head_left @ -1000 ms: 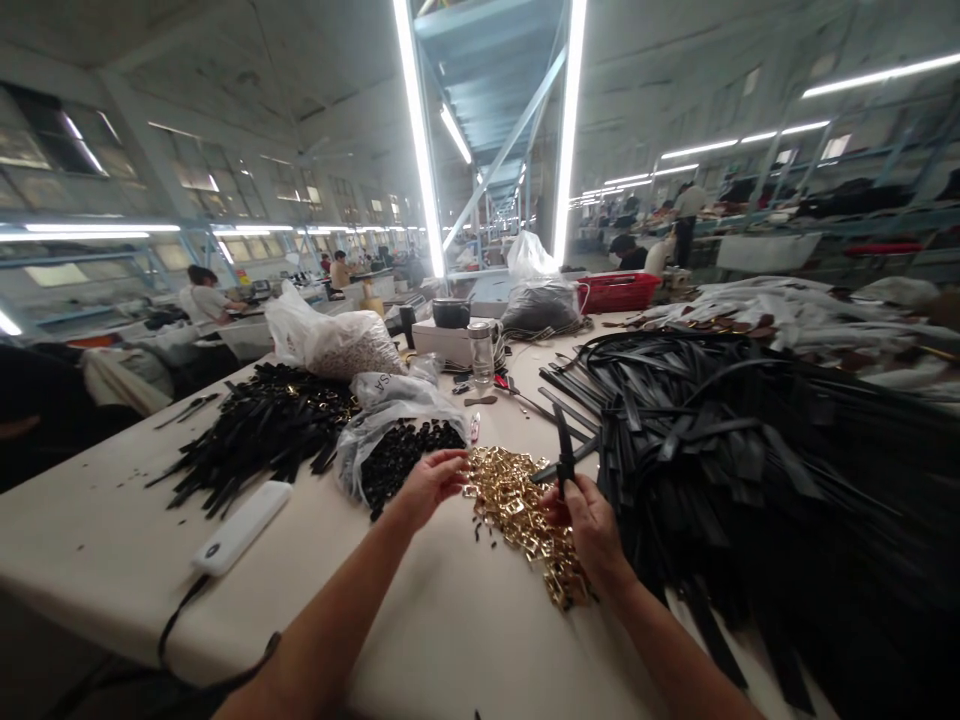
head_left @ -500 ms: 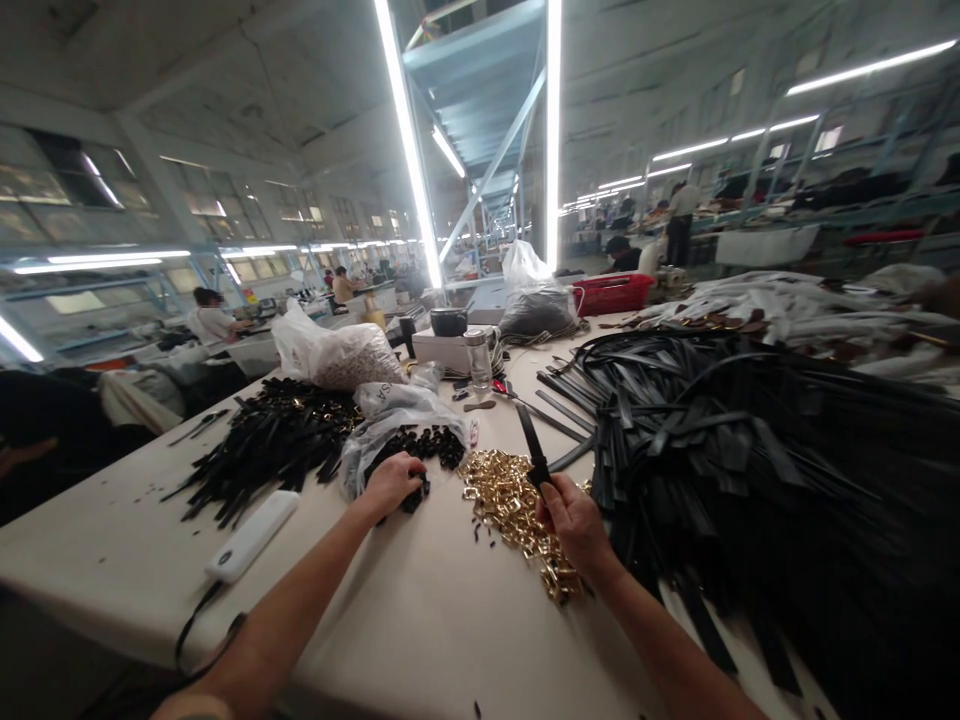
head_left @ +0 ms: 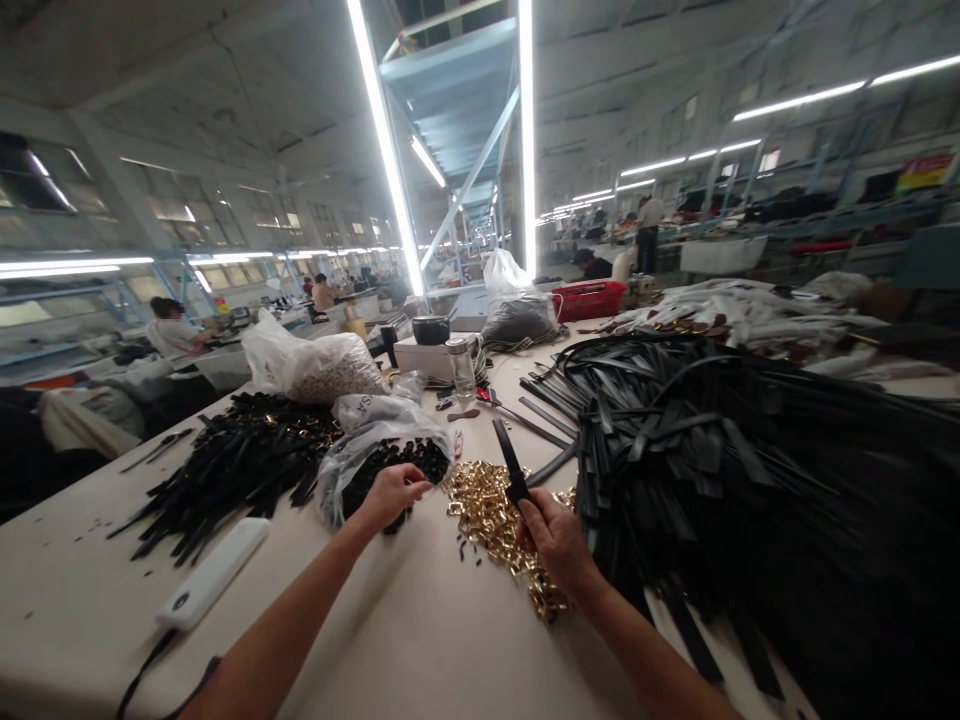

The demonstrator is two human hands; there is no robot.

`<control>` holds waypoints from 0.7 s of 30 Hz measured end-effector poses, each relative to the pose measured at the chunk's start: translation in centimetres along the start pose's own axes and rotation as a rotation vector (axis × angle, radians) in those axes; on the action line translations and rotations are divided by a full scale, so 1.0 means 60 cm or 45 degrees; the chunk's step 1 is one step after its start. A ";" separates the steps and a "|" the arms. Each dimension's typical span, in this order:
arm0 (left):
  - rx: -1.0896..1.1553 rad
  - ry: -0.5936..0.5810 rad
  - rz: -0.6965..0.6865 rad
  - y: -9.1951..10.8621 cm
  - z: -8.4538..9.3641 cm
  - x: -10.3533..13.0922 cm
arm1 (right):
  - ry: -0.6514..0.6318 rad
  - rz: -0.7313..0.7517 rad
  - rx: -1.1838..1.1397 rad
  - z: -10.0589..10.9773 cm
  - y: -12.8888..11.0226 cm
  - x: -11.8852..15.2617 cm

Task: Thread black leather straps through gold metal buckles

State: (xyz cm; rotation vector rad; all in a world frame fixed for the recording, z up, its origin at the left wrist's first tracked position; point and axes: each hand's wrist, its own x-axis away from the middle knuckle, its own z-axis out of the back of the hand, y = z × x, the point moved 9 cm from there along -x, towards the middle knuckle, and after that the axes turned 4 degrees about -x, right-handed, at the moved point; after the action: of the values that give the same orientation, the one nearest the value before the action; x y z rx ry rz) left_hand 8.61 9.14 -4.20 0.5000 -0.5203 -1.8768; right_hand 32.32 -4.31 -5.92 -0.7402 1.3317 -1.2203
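Note:
My right hand (head_left: pixel 553 538) grips a black strap (head_left: pixel 509 456), its free end pointing up and away from me. Below that hand lies a heap of gold metal buckles (head_left: pixel 487 510). My left hand (head_left: pixel 396 496) is closed in a pinch above the table, at the near edge of a pile of small black loops (head_left: pixel 420 457). Whatever sits between its fingertips is too small to make out. The loops spill from a clear plastic bag (head_left: pixel 334 470). To the right spreads a large pile of black straps (head_left: pixel 660 430).
Straps with gold buckles (head_left: pixel 232 460) are heaped at left. A white corded device (head_left: pixel 217 570) lies near the front left. Farther back stand a filled plastic bag (head_left: pixel 322 365), a glass jar (head_left: pixel 460 368) and a red basket (head_left: pixel 589 300). Other people work in the background.
My left hand has lifted slightly off the black loops and shifted toward the buckles, fingers pinched. The right hand still holds the strap. The whole view has turned a little to the right.

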 end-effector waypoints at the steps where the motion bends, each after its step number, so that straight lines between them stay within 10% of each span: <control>1: 0.116 -0.023 -0.005 0.017 -0.012 0.005 | -0.006 0.000 0.006 -0.001 0.000 0.001; 9: 1.471 -0.187 0.164 0.136 -0.116 0.054 | 0.011 0.018 0.059 -0.001 -0.016 0.006; 21: 1.708 -0.236 0.323 0.146 -0.172 0.077 | 0.007 0.008 0.093 -0.002 -0.010 0.006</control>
State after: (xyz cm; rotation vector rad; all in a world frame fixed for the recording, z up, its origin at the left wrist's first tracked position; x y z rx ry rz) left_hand 19.45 0.68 -8.09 1.0339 -1.8760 -1.1058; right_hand 31.98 -4.80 -5.47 -0.6813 1.2863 -1.2601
